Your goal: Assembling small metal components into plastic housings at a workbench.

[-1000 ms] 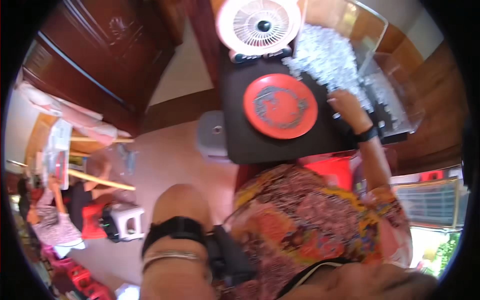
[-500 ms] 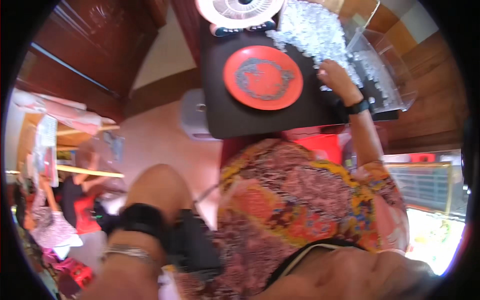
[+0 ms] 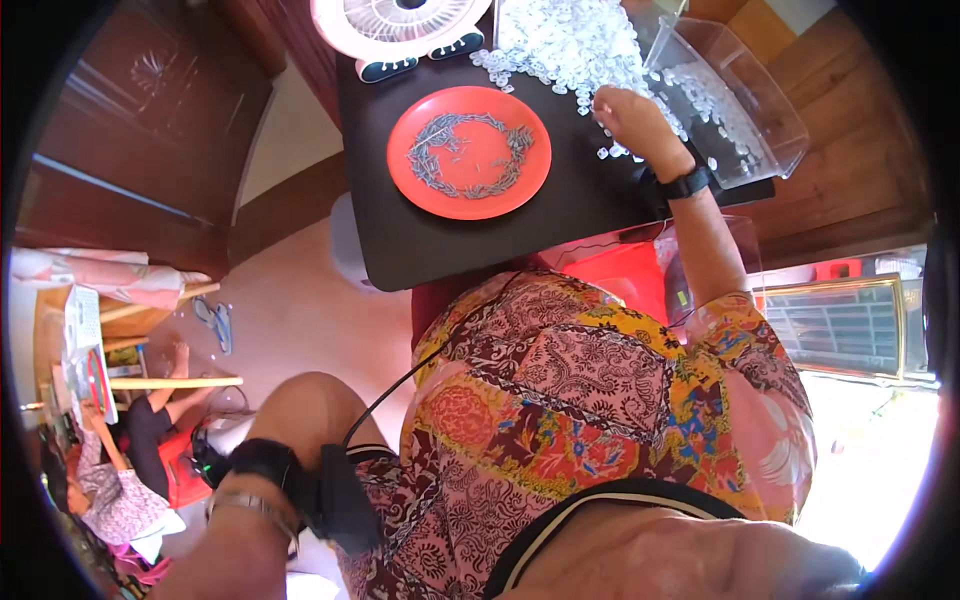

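Note:
My right hand [image 3: 636, 120] hovers at or rests on the near edge of a heap of small clear plastic pieces [image 3: 570, 40]. Its fingers are curled in; whatever lies between them is hidden. To its left, an orange-red plate [image 3: 405, 172] holds a rough ring of thin grey pins or screws [image 3: 518, 145], with a few strewn inside the ring. My left forearm [image 3: 225, 535], with a bracelet and a black strap carrying a black box [image 3: 350, 505], is low on the left beside a bare knee; I cannot make out that hand's fingers.
A dark table [image 3: 430, 245] carries the plate and heap. A white fan [image 3: 400, 20] stands at its far left. Beside the heap, a clear bin [image 3: 765, 120] lies with more pieces. Under the table's right is a red object [image 3: 625, 280]. Another person [image 3: 120, 495] sits at far left.
My view has shifted, so the table and plate sit further left in the picture. The right hand is slightly further from the plate, still by the heap. The plate's contents look unchanged.

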The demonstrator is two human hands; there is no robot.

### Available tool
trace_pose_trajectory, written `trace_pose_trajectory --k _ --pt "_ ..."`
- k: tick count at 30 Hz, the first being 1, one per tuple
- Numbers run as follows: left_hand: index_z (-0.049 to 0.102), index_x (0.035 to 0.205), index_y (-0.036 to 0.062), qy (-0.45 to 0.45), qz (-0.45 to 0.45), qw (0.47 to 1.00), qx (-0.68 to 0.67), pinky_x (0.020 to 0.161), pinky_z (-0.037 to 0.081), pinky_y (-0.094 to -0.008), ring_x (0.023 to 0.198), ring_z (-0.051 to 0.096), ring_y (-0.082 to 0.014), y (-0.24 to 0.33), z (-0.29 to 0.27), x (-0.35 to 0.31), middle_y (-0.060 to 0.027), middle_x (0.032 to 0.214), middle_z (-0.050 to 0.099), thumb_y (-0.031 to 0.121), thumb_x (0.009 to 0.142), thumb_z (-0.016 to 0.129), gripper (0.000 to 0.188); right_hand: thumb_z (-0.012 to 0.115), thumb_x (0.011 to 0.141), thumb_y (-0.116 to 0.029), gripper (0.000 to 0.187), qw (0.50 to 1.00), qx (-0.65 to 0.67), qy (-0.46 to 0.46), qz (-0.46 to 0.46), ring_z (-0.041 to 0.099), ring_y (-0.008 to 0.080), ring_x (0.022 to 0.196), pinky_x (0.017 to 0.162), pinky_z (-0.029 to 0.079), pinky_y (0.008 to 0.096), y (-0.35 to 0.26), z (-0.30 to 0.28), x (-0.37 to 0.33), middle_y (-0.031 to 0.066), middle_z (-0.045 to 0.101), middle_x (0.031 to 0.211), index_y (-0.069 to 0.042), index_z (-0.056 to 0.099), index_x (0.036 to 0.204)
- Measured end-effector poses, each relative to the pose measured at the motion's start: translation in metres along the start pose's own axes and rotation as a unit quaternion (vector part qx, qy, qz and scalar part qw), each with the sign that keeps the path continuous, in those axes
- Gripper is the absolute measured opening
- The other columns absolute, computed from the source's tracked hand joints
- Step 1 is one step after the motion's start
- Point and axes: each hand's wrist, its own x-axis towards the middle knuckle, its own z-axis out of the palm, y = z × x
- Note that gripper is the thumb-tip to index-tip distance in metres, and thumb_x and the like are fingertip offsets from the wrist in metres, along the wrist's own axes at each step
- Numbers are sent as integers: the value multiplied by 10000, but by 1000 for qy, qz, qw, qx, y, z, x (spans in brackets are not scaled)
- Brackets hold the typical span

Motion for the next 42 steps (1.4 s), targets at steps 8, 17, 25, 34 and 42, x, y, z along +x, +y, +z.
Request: trace_pose_trajectory --k 8,17,25,34,42 --pt "599 933 -40 229 -502 811 196 615 432 -276 658 559 -186 -68 -22 -144 -140 815 606 154 866 442 259 635 874 -148 123 927 359 -16 105 548 62 702 641 453 242 -31 -33 3 -14 603 757 -32 621 912" --pt "491 902 8 83 -623 729 272 514 379 -291 556 474 -111 -132 30 -200 -50 630 503 146 921 529 145 648 876 -86 76 740 658 -138 -9 599 68 785 718 491 224 -147 -44 1 -2 647 813 -13 648 895" --pt "498 868 14 130 -651 720 201 512 386 -262 547 477 -104 -120 36 -215 -33 619 504 194 948 511 198 650 874 -66 85 766 630 -120 45 622 98 701 653 493 261 -164 -18 -21 28 662 775 16 662 854" --pt "566 856 -6 125 -650 699 271 507 349 -215 556 456 -59 -112 26 -221 -9 627 514 166 918 484 200 651 810 -20 112 871 483 -10 -84 653 253 774 672 497 306 -175 -23 -26 110 647 829 -10 678 919" --pt "588 822 -18 194 -707 664 147 478 345 -219 517 453 -62 -112 21 -214 -7 612 521 105 875 500 161 636 806 -11 100 874 477 -21 -85 651 255 763 666 502 323 -173 -19 -21 98 641 811 -25 677 897"
